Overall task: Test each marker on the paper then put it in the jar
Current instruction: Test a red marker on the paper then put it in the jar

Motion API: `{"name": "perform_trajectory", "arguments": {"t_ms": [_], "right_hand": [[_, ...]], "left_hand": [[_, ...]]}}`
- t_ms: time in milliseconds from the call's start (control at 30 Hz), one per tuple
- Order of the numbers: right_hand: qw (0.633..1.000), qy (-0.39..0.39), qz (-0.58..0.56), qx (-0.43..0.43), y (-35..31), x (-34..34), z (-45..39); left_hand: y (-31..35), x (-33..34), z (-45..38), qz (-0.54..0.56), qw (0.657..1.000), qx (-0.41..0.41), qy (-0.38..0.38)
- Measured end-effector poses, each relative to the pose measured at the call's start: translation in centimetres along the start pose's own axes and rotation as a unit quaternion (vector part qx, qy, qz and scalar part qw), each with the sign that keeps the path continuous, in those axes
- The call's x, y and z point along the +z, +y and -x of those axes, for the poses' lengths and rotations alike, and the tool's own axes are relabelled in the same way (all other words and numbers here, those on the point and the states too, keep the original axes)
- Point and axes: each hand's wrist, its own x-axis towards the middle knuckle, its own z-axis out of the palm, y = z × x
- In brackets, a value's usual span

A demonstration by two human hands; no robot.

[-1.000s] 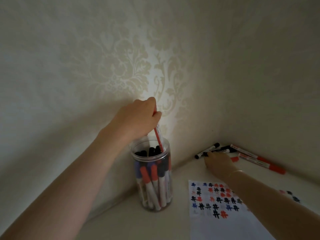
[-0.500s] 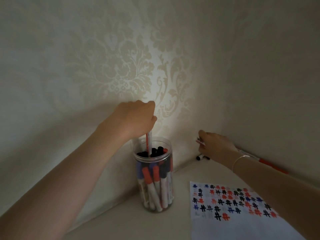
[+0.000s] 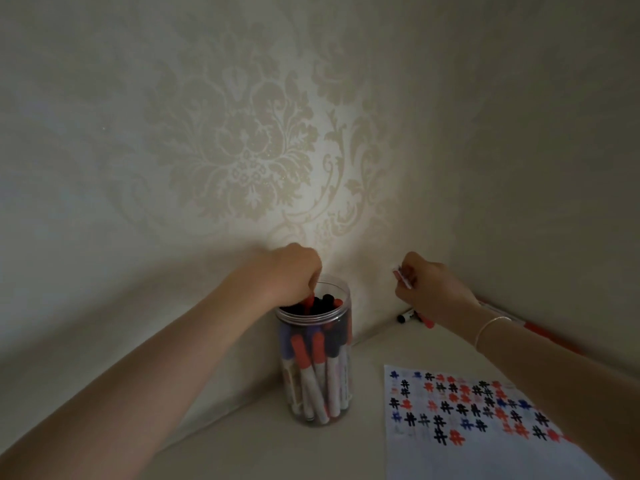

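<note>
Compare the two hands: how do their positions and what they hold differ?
The left hand is at the mouth of the jar, fingers on a red-capped marker there; the right hand is raised clear of the table, gripping another marker. Only the right wrist wears a bracelet. Both are bare.

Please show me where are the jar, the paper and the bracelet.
jar (image 3: 341,415): head view, clear wall near the base.
paper (image 3: 450,462): head view, bare white part below the marks.
bracelet (image 3: 491,323): head view, thin band on the right wrist.
</note>
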Motion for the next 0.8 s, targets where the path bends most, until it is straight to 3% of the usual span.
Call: {"name": "perform_trajectory", "arguments": {"t_ms": [100,167,233,300,367,433,500,600,700,800], "right_hand": [[0.982,0.080,-0.154,0.072,0.3,-0.5,-0.1],[0.949,0.128,-0.264,0.115,0.3,-1.5,0.1],[0.894,0.160,-0.392,0.148,0.3,-2.8,0.9],[0.849,0.177,-0.466,0.178,0.3,-3.9,1.8],[0.823,0.178,-0.502,0.195,0.4,-4.5,2.7],[0.807,0.182,-0.526,0.198,0.4,-4.7,3.4],[0.792,0.184,-0.550,0.193,0.4,-4.8,4.1],[0.789,0.130,-0.577,0.166,0.9,-5.1,4.7],[0.821,0.004,-0.558,0.123,1.5,-5.6,5.2],[0.842,-0.055,-0.526,0.109,1.6,-6.2,5.8]], "left_hand": [[0.4,0.4,-0.3,-0.043,0.999,-0.001,-0.027],[0.8,-0.2,-0.1,-0.043,0.999,-0.001,-0.009],[2.1,-0.9,0.4,-0.037,0.994,0.024,0.096],[4.8,-0.8,1.3,0.094,0.974,0.088,0.188],[7.9,0.4,1.8,0.229,0.954,0.130,0.143],[10.5,2.3,0.9,0.261,0.956,0.120,0.051],[11.9,3.9,-0.7,0.346,0.931,0.117,0.022],[13.1,4.8,-2.0,0.484,0.864,0.141,0.005],[13.5,5.0,-2.2,0.480,0.858,0.184,-0.003],[13.4,5.1,-1.9,0.518,0.829,0.211,-0.017]]}}
